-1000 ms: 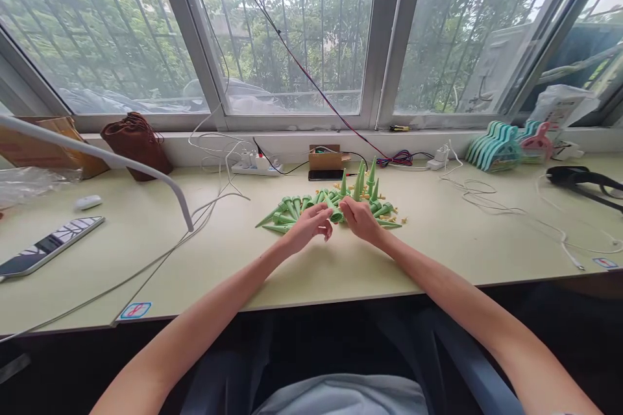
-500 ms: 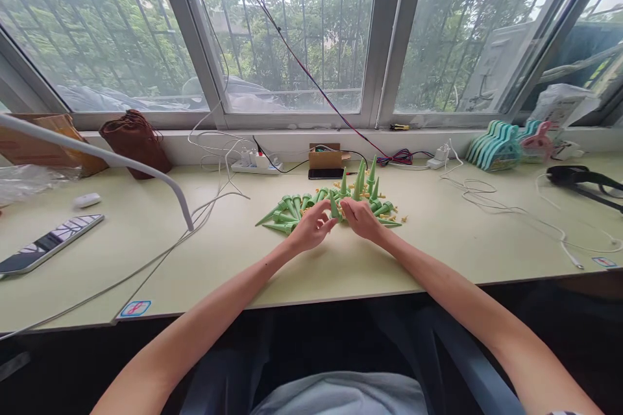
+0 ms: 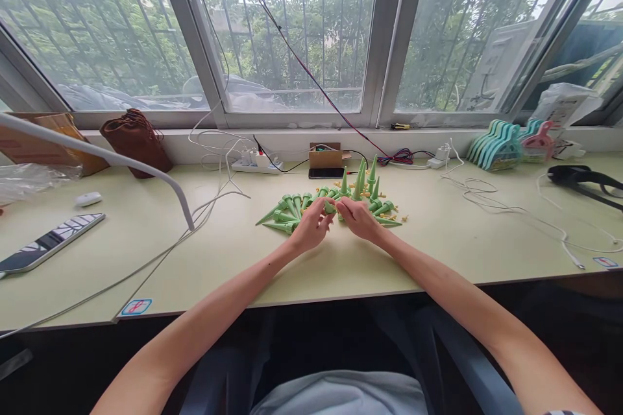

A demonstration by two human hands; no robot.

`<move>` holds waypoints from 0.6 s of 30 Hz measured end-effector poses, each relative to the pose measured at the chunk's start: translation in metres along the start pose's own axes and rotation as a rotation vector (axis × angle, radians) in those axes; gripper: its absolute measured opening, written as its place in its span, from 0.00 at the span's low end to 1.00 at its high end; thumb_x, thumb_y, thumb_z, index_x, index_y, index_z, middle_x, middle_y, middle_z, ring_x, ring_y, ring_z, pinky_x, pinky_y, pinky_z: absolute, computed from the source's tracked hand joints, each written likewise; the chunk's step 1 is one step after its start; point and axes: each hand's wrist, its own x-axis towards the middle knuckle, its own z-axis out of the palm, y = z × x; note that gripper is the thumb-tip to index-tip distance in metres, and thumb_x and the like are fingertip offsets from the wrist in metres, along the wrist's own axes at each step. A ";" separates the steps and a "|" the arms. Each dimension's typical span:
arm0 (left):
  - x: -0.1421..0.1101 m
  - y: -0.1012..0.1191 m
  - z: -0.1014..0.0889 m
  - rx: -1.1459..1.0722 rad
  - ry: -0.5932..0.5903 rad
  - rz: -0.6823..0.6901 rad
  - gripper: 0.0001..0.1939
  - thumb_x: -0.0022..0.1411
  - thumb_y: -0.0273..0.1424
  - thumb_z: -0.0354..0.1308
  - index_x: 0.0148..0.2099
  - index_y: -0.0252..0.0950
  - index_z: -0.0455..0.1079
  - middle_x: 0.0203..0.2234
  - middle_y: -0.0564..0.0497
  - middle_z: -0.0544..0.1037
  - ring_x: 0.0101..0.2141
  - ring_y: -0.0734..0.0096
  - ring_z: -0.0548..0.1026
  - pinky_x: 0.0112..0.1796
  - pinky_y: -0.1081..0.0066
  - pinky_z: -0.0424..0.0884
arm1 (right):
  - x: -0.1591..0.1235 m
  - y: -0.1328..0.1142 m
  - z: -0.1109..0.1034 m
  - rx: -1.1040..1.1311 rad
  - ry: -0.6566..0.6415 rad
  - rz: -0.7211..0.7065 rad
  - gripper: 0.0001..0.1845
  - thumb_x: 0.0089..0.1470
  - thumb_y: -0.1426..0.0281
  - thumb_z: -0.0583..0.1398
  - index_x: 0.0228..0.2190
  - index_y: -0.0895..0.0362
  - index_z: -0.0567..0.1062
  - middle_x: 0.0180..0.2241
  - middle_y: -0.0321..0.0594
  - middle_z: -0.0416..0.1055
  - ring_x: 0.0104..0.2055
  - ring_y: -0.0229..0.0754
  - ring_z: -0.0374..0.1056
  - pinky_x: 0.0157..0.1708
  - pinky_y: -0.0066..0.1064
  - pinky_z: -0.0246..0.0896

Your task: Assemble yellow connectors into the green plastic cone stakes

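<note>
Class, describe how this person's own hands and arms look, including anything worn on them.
The left hand and right hand are bare, with no gloves. Both forearms are uncovered, with no watch or bracelet visible; a small dark mark sits on the left one. Rings cannot be made out.

green piece [image 3: 329, 207] partly hidden, cardboard box [image 3: 29, 142] cut off

Both hands [image 3: 335, 220] nearly together, fingers curled
</note>
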 end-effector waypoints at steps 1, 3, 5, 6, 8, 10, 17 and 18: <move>0.001 0.001 0.000 -0.019 0.013 -0.016 0.08 0.67 0.31 0.51 0.48 0.38 0.64 0.42 0.47 0.69 0.29 0.77 0.72 0.27 0.73 0.75 | 0.000 -0.001 0.000 0.006 -0.003 -0.007 0.21 0.68 0.57 0.46 0.26 0.54 0.59 0.22 0.32 0.59 0.22 0.35 0.53 0.26 0.28 0.50; 0.001 0.002 -0.001 -0.048 0.036 -0.054 0.08 0.66 0.32 0.53 0.47 0.38 0.64 0.42 0.47 0.70 0.29 0.77 0.72 0.27 0.73 0.75 | 0.000 -0.002 0.000 0.013 -0.006 -0.020 0.20 0.68 0.58 0.46 0.27 0.54 0.61 0.22 0.32 0.61 0.22 0.35 0.55 0.27 0.28 0.51; 0.001 0.002 -0.001 -0.075 0.060 -0.093 0.10 0.65 0.33 0.55 0.48 0.38 0.62 0.44 0.47 0.70 0.29 0.78 0.73 0.27 0.73 0.75 | 0.000 -0.001 0.000 0.011 -0.003 -0.029 0.19 0.68 0.58 0.46 0.28 0.54 0.62 0.23 0.33 0.62 0.23 0.35 0.56 0.27 0.28 0.51; 0.001 0.002 -0.001 -0.093 0.071 -0.113 0.12 0.65 0.34 0.56 0.49 0.39 0.62 0.45 0.47 0.69 0.29 0.78 0.73 0.27 0.73 0.75 | 0.000 -0.001 0.001 0.008 0.000 -0.031 0.19 0.68 0.58 0.46 0.29 0.54 0.62 0.23 0.33 0.63 0.23 0.35 0.56 0.27 0.28 0.52; 0.002 0.001 0.000 -0.127 0.091 -0.155 0.15 0.63 0.36 0.58 0.50 0.39 0.60 0.45 0.47 0.69 0.28 0.78 0.74 0.26 0.73 0.75 | -0.001 -0.001 0.001 -0.001 0.012 -0.031 0.19 0.68 0.58 0.46 0.29 0.54 0.62 0.23 0.33 0.63 0.23 0.35 0.56 0.27 0.28 0.52; 0.002 0.001 0.000 -0.157 0.112 -0.201 0.18 0.62 0.38 0.60 0.50 0.38 0.59 0.42 0.49 0.69 0.27 0.78 0.74 0.24 0.73 0.75 | -0.001 0.000 0.001 -0.010 0.029 -0.029 0.19 0.69 0.58 0.46 0.29 0.54 0.62 0.23 0.33 0.62 0.23 0.36 0.55 0.27 0.28 0.52; 0.003 0.008 0.000 -0.309 0.083 -0.296 0.17 0.62 0.37 0.59 0.48 0.38 0.57 0.29 0.55 0.71 0.24 0.74 0.74 0.22 0.72 0.73 | -0.001 0.000 0.000 -0.014 0.075 -0.031 0.17 0.68 0.60 0.47 0.30 0.55 0.65 0.24 0.34 0.64 0.24 0.35 0.56 0.28 0.27 0.52; 0.003 0.009 -0.001 -0.339 0.082 -0.312 0.17 0.63 0.37 0.59 0.48 0.38 0.57 0.28 0.55 0.71 0.23 0.74 0.73 0.22 0.72 0.73 | 0.000 0.001 0.000 -0.015 0.079 -0.034 0.17 0.68 0.60 0.47 0.30 0.55 0.65 0.24 0.34 0.63 0.24 0.35 0.56 0.28 0.27 0.52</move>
